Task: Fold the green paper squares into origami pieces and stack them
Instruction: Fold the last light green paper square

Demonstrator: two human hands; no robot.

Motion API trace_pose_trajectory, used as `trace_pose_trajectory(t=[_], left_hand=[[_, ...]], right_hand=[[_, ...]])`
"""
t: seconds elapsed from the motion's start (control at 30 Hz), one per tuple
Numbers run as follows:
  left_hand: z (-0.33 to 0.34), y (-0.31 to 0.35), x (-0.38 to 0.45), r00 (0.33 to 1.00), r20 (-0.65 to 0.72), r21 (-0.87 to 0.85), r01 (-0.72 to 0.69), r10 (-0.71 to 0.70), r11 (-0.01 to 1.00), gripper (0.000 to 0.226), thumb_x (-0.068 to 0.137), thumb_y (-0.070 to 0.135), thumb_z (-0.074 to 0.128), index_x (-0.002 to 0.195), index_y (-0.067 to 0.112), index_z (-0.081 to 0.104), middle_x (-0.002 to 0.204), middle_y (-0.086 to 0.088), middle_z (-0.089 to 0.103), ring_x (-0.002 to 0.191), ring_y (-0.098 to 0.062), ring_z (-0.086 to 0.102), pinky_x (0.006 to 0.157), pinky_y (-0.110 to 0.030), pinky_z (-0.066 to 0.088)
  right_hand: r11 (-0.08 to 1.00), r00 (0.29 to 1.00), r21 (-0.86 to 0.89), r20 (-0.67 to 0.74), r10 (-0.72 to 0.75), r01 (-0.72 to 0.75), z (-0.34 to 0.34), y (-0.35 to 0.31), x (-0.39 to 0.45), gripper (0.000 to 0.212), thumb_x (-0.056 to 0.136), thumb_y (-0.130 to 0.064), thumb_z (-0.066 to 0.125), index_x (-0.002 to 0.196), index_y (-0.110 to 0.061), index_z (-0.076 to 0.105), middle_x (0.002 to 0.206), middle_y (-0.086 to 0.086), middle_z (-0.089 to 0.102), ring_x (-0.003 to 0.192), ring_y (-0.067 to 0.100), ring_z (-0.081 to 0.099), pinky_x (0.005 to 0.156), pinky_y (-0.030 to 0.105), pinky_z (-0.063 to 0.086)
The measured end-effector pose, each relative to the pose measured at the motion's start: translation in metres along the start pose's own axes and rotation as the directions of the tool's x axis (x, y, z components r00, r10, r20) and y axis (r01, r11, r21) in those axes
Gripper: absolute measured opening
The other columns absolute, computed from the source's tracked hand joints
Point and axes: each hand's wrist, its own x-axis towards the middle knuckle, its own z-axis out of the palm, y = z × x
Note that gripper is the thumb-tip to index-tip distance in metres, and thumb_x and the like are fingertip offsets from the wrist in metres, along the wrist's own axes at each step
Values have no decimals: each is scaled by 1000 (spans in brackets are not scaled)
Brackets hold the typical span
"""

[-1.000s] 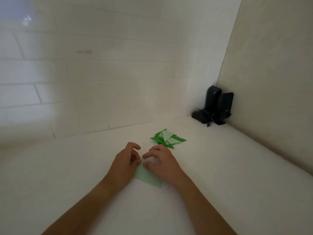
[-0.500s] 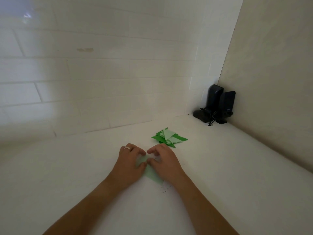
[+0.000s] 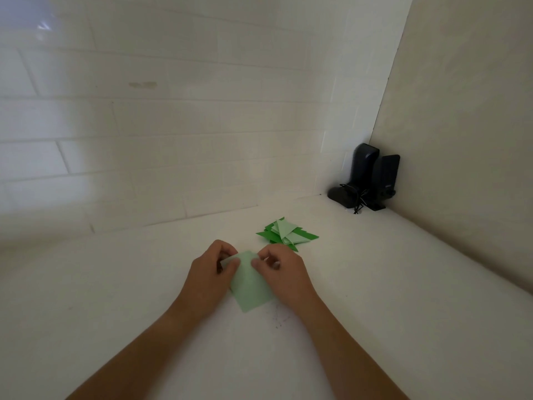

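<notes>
Left hand (image 3: 212, 272) pinches the far left corner of the pale green paper sheet (image 3: 250, 287) | right hand (image 3: 281, 268) pinches its far right corner, fingers curled | sheet's side edges hidden under both hands; more of it shows than half a second ago | pile of folded green paper pieces (image 3: 285, 233) just beyond on white counter (image 3: 403, 284) | black speakers (image 3: 367, 177) in the far right corner, details too dark to make out.

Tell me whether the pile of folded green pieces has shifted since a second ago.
No. The pile of folded pieces keeps its place relative to the black speakers in the corner.
</notes>
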Motion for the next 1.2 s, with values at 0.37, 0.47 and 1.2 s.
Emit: trace_pose_trajectory(t=[0.37,0.47,1.2], left_hand=[[-2,-5,5,997,-48,2,62,-62,998,10,96,22,69,88,25,65,72,0,71,66,-15,63,61,-15,44],[-2,-3,5,990,-87,-35,112,-115,993,10,95,20,72,86,21,68,69,6,71,62,0,63,62,-7,43],[-4,-1,4,986,119,-259,143,-115,955,38,79,31,88,110,27,67,92,0,77,85,-21,74,75,-36,60]], right_hand=[[983,989,182,-149,2,25,-5,-5,-2,14,93,-12,73,81,-17,67,73,-18,66,68,-1,59,66,11,45],[976,987,209,-159,-32,65,-5,-5,-2,14,92,-12,74,81,-18,68,80,-9,70,75,4,63,69,14,48],[964,980,222,98,-173,147,-1,-11,-8,24,92,-17,61,107,-30,76,114,-8,70,95,7,67,78,14,49]])
